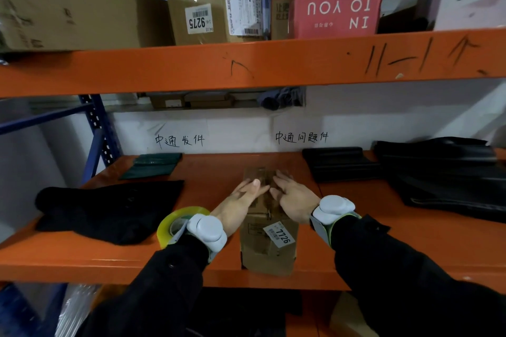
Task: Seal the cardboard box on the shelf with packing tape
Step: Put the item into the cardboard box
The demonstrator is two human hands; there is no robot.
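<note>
A small brown cardboard box [269,250] stands on the orange shelf [213,268], a white label reading 7726 on its near face. My left hand [241,204] lies flat on the box's top from the left, fingers spread. Beside it my right hand [291,195] presses flat on the top from the right. Neither hand holds anything. A roll of yellowish packing tape [175,220] sits on the shelf just left of my left wrist, partly hidden by the grey wrist device.
Black folded cloth [109,209] lies at the left, a green packet [154,165] behind it. Stacks of black bags [443,172] fill the right side. The upper orange beam [246,63] carries more cardboard boxes and a red box [338,7].
</note>
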